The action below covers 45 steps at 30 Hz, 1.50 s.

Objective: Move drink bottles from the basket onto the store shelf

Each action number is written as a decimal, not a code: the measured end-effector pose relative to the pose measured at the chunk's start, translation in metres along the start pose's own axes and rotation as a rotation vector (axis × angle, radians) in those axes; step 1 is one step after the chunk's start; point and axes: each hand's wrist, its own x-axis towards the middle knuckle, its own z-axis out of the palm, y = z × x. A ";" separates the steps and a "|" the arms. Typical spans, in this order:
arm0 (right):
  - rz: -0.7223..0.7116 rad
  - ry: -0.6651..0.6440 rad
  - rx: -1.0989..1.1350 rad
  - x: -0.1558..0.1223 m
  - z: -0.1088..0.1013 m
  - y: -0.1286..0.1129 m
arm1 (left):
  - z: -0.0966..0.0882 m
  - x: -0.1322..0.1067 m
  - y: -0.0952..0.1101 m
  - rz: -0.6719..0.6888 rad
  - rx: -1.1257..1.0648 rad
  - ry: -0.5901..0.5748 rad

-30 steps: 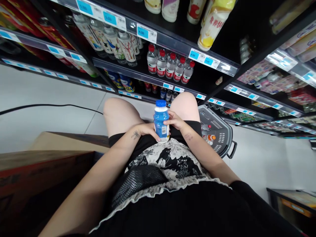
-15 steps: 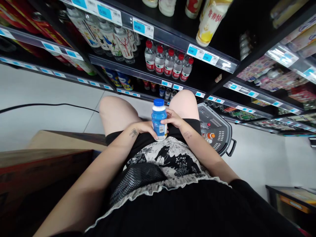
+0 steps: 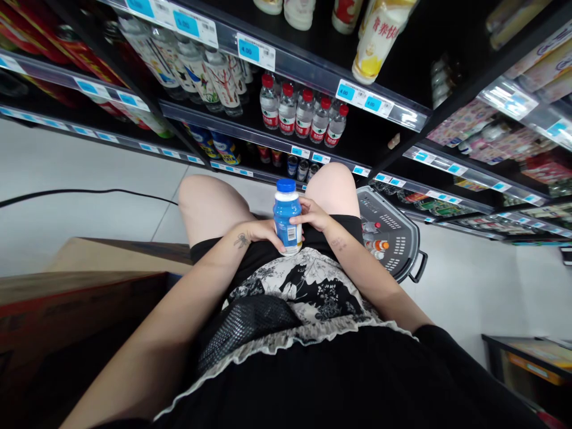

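Observation:
A blue-labelled drink bottle (image 3: 287, 215) with a blue cap stands nearly upright over my lap, its barcode side facing me. My left hand (image 3: 265, 232) is closed round its lower left, the thumb lying across the base. Higher up on the right side, my right hand (image 3: 313, 214) grips it too, with the thumb over the label. The fingers behind the bottle are mostly hidden. Beyond my knees, several small water bottles (image 3: 304, 113) with red caps stand in a row on a shelf.
A grey shopping basket (image 3: 402, 238) with several bottles in it sits on the floor by my right leg. Dark shelving (image 3: 268, 140) runs across the front. Cardboard boxes (image 3: 102, 256) are on my left, and a black cable (image 3: 89, 192) crosses the floor there.
The view has shifted very slightly. Both hands keep the same hold on the bottle, and nothing else has visibly moved.

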 end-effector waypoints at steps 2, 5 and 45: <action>-0.003 -0.002 -0.004 0.000 0.000 0.000 | -0.002 0.000 -0.003 0.016 0.016 -0.021; -0.010 -0.003 -0.004 0.001 -0.001 0.002 | -0.007 0.001 -0.007 0.049 0.050 -0.073; 0.103 0.514 0.324 0.013 0.012 0.000 | 0.028 0.013 -0.005 -0.029 1.312 1.282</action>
